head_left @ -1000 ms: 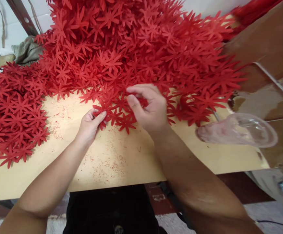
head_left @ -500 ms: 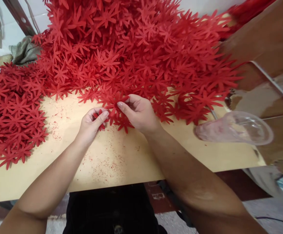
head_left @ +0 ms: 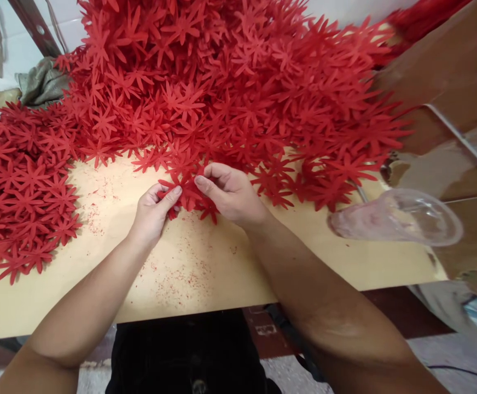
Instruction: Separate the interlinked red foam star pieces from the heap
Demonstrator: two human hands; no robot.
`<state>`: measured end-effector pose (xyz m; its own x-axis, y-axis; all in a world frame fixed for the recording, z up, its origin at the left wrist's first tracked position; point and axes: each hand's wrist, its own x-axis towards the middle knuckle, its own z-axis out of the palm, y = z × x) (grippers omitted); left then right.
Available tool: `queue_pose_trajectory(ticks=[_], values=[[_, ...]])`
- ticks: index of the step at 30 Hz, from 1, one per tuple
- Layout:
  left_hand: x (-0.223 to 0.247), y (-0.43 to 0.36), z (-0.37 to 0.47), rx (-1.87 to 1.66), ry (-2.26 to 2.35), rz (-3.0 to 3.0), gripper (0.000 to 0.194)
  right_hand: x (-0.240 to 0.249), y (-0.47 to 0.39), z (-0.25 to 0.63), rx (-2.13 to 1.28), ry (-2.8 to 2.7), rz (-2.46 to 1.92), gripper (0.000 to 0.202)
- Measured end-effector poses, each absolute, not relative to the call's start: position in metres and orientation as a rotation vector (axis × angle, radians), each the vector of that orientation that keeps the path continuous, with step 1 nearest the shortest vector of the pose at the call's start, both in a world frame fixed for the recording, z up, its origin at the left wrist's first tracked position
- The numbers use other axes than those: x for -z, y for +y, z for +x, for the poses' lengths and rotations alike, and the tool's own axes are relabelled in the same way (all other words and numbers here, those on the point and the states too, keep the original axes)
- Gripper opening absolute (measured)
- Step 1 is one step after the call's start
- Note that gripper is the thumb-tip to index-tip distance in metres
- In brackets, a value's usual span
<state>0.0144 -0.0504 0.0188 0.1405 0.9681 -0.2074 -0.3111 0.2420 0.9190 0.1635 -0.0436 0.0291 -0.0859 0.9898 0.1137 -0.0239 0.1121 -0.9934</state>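
Between my two hands is a red artificial flower piece (head_left: 188,192) with long narrow petals. My left hand (head_left: 155,210) pinches its left side between thumb and fingers. On the other side, my right hand (head_left: 232,194) is closed, thumb against forefinger, at the piece's right petals. Just below them another red piece (head_left: 209,210) pokes out, partly covered. A large heap of the same red flower pieces (head_left: 222,98) rises right behind my hands.
A second red pile (head_left: 25,186) spreads over the left of the tan table (head_left: 238,273). Red crumbs lie near the front. At right a clear plastic cup (head_left: 398,216) stands by cardboard (head_left: 447,65). A grey cloth (head_left: 44,82) lies at the back left.
The red flower piece has come toward my left hand, which now pinches its petals. My right hand has shifted slightly left and down.
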Motion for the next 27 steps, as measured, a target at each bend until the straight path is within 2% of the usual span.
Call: queue_pose_trajectory(ticks=[6,14,21,27], values=[[-0.023,-0.046,0.009,-1.150,1.006,0.731,0.020,-0.024,-0.036,0.188,-1.130,-1.154,-1.104,0.041],[-0.024,-0.048,0.010,-1.117,0.984,0.773,0.019,-0.020,-0.034,0.192,-1.135,-1.239,-1.142,0.031],[-0.021,-0.047,0.010,-1.137,0.959,0.790,0.019,-0.017,-0.030,0.194,-1.000,-1.253,-1.184,0.039],[-0.019,-0.049,0.012,-1.142,0.963,0.827,0.020,-0.022,-0.035,0.189,-1.036,-1.339,-1.188,0.048]])
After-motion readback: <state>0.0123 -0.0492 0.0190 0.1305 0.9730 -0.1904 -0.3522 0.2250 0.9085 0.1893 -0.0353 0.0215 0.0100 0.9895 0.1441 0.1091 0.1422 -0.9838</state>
